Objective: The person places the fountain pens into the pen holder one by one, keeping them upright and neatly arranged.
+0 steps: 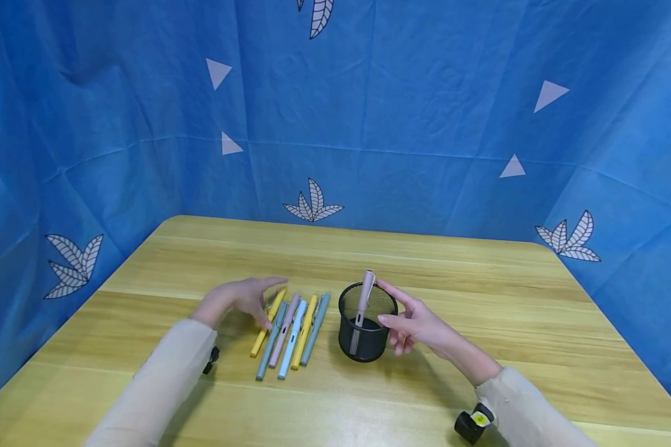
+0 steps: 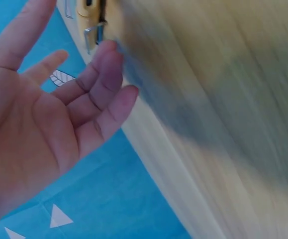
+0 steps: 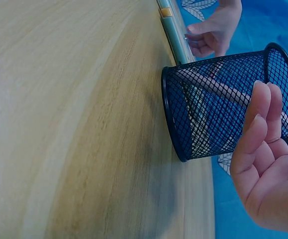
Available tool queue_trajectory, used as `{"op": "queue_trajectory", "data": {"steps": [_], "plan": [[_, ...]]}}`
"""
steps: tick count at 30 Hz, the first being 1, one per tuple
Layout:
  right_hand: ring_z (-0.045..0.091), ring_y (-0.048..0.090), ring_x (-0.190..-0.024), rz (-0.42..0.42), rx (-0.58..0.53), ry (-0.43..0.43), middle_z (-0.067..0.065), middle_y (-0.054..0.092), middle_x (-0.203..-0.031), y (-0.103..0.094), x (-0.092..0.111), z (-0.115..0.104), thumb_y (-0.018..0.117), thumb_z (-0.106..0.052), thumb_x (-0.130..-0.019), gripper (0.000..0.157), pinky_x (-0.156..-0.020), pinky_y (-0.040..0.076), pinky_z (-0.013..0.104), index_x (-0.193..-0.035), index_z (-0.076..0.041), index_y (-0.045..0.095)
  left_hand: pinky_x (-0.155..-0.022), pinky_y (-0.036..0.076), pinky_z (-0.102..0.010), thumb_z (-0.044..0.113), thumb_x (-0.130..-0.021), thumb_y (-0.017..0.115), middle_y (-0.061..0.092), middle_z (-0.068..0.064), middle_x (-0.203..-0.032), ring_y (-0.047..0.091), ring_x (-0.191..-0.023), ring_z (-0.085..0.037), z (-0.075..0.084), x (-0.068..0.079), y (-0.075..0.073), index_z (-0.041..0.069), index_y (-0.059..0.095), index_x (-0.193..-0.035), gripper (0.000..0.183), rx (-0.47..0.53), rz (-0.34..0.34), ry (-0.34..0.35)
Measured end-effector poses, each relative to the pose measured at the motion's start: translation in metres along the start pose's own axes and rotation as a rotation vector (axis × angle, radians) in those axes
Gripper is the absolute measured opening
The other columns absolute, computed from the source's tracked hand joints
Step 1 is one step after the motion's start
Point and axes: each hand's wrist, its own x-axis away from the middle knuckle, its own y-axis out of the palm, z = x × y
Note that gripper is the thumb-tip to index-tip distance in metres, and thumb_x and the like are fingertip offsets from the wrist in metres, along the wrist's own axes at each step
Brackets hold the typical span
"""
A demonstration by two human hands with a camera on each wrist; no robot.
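Observation:
Several capped pens lie side by side on the table, left of a black mesh pen holder (image 1: 363, 344). My left hand (image 1: 245, 298) reaches over the leftmost yellow pen (image 1: 260, 340), thumb and forefinger spread on either side of its upper part. In the left wrist view, the fingertips are beside a yellow pen (image 2: 88, 20). My right hand (image 1: 425, 326) holds the pen holder's right side at the rim, forefinger at the back and thumb at the front. A lilac pen (image 1: 365, 295) leans inside the holder, its clip end above the rim.
Beside the yellow pen lie a grey-green pen (image 1: 269, 347), a second lilac pen (image 1: 284, 335), a light blue pen (image 1: 292, 341), another yellow pen (image 1: 304, 335) and a teal pen (image 1: 315, 329). Blue patterned cloth (image 1: 425, 93) hangs behind the wooden table (image 1: 453, 267).

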Motion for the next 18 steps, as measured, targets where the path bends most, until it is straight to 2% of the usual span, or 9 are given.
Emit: {"op": "queue_trajectory", "data": {"steps": [2, 3, 6, 9, 11, 13, 16, 18], "plan": [[0.016, 0.058, -0.045, -0.001, 0.000, 0.003, 0.008, 0.058, -0.057, 0.0000, 0.0000, -0.0002, 0.056, -0.018, -0.089, 0.071, -0.041, 0.046, 0.025, -0.145, -0.023, 0.011, -0.082, 0.044, -0.043, 0.016, -0.064, 0.079, 0.035, -0.022, -0.133, 0.050, -0.098, -0.029, -0.0022, -0.0008, -0.0008, 0.013, 0.017, -0.143, 0.101, 0.012, -0.010, 0.006], [0.016, 0.058, -0.046, -0.001, -0.001, 0.005, 0.008, 0.058, -0.057, 0.0000, 0.0000, -0.0003, 0.056, -0.018, -0.089, 0.071, -0.041, 0.046, 0.025, -0.145, -0.023, 0.011, -0.079, 0.046, -0.042, 0.016, -0.064, 0.079, 0.037, -0.023, -0.131, 0.052, -0.093, -0.029, -0.0031, -0.0013, -0.0008, 0.014, 0.017, -0.144, 0.100, 0.024, -0.016, -0.002], [0.016, 0.058, -0.046, -0.001, -0.003, 0.006, 0.008, 0.058, -0.057, 0.0001, 0.0002, -0.0005, 0.055, -0.018, -0.090, 0.071, -0.041, 0.046, 0.025, -0.145, -0.023, 0.011, -0.062, 0.048, -0.033, 0.016, -0.066, 0.078, 0.050, -0.021, -0.115, 0.054, -0.070, -0.021, -0.0058, -0.0036, -0.0007, 0.016, 0.015, -0.144, 0.100, 0.062, -0.037, -0.032], [0.016, 0.058, -0.046, 0.001, -0.002, 0.004, 0.008, 0.058, -0.057, 0.0001, 0.0004, -0.0008, 0.056, -0.018, -0.090, 0.071, -0.041, 0.045, 0.024, -0.145, -0.023, 0.011, -0.049, 0.041, -0.026, 0.016, -0.067, 0.077, 0.053, -0.018, -0.106, 0.044, -0.051, -0.014, -0.0076, -0.0057, 0.0000, 0.019, 0.013, -0.145, 0.101, 0.104, -0.053, -0.062], [0.016, 0.058, -0.046, 0.001, -0.002, 0.003, 0.009, 0.058, -0.057, 0.0002, 0.0005, -0.0009, 0.055, -0.018, -0.090, 0.071, -0.041, 0.045, 0.024, -0.145, -0.023, 0.011, -0.047, 0.040, -0.023, 0.017, -0.067, 0.077, 0.046, -0.022, -0.121, 0.041, -0.048, -0.012, -0.0087, -0.0069, 0.0006, 0.021, 0.012, -0.145, 0.101, 0.119, -0.056, -0.079], [0.016, 0.058, -0.046, 0.002, 0.000, 0.004, 0.009, 0.058, -0.057, 0.0002, 0.0006, -0.0009, 0.055, -0.018, -0.090, 0.071, -0.041, 0.045, 0.024, -0.145, -0.023, 0.011, -0.046, 0.039, -0.023, 0.018, -0.068, 0.077, 0.033, -0.023, -0.134, 0.039, -0.048, -0.011, -0.0092, -0.0080, 0.0013, 0.022, 0.012, -0.145, 0.101, 0.127, -0.060, -0.093], [0.016, 0.058, -0.046, 0.003, 0.000, 0.006, 0.009, 0.058, -0.057, 0.0004, 0.0006, -0.0010, 0.055, -0.018, -0.090, 0.071, -0.041, 0.045, 0.024, -0.145, -0.023, 0.011, -0.045, 0.037, -0.022, 0.019, -0.068, 0.077, 0.018, -0.023, -0.142, 0.038, -0.047, -0.010, -0.0083, -0.0093, 0.0021, 0.024, 0.012, -0.145, 0.101, 0.124, -0.066, -0.109], [0.016, 0.058, -0.046, 0.005, 0.002, 0.007, 0.010, 0.058, -0.057, 0.0006, 0.0007, -0.0011, 0.056, -0.018, -0.090, 0.071, -0.041, 0.045, 0.025, -0.145, -0.023, 0.011, -0.045, 0.036, -0.021, 0.018, -0.068, 0.077, 0.018, -0.024, -0.142, 0.036, -0.046, -0.010, -0.0067, -0.0093, 0.0023, 0.024, 0.012, -0.145, 0.101, 0.115, -0.070, -0.117]]}}
